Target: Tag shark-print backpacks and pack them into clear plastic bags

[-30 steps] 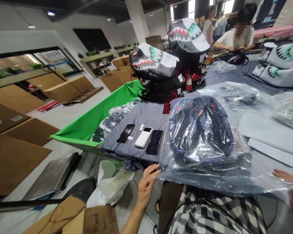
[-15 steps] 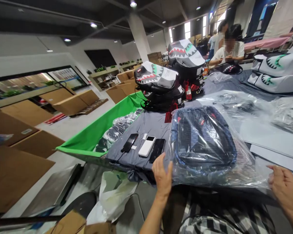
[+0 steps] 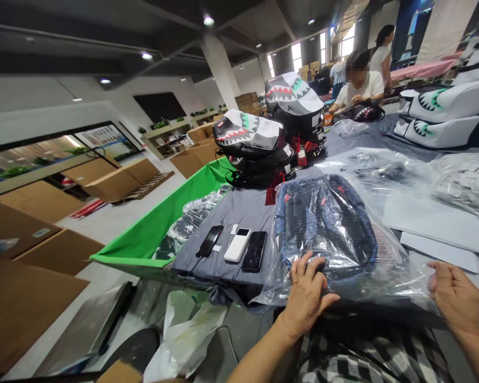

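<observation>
A dark blue backpack in a clear plastic bag lies on the grey table in front of me. My left hand rests flat on the bag's near end, fingers spread. At the bag's near right corner my right hand has its fingers curled on the loose plastic; a grip cannot be made out. Two dark phones and a white power bank lie left of the bag.
Shark-mouth backpacks are stacked at the table's far side, more at the right. A green bin of bagged goods stands left of the table. Cardboard boxes cover the floor. A seated person works at the far end.
My left hand moved from the table edge onto the bagged backpack's near end. My right hand came up along the bag's right corner. The view tilted up.
</observation>
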Demonstrator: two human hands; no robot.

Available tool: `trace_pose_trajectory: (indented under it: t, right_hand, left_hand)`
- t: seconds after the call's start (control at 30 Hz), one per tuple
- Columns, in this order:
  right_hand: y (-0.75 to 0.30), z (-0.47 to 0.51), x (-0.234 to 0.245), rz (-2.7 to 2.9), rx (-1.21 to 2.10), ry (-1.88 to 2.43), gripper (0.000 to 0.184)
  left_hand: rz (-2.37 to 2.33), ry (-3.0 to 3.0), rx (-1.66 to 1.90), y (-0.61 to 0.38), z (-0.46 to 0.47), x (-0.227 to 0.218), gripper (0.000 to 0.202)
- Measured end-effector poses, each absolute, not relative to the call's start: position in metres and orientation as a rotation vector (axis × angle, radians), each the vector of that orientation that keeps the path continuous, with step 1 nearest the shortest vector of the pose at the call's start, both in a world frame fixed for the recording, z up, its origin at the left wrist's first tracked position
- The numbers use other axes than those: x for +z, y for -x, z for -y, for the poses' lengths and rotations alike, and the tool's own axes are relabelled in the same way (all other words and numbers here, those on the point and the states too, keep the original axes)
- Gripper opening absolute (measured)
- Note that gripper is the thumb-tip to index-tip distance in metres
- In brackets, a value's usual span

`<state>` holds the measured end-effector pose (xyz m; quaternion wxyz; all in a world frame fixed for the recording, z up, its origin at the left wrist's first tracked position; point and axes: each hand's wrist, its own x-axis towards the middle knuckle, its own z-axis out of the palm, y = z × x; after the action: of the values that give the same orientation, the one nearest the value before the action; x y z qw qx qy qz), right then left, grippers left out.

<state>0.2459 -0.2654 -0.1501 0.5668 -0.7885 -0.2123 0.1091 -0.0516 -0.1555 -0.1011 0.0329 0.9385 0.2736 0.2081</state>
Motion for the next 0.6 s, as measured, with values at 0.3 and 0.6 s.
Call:
trace_pose_trajectory:
  t: [0.3, 0.6]
  right_hand:
    - [-0.251, 0.268, -0.155, 0.515, 0.287, 1.862, 0.049]
    - [-0.264, 0.25, -0.148, 0.549, 0.554, 1.996, 0.049]
  left_hand:
    - [-0.689, -2.532, 0.291, 0.025, 0.107, -0.071, 0.013]
    - [-0.834, -2.319, 0.119, 0.017, 0.087, -0.085, 0.016]
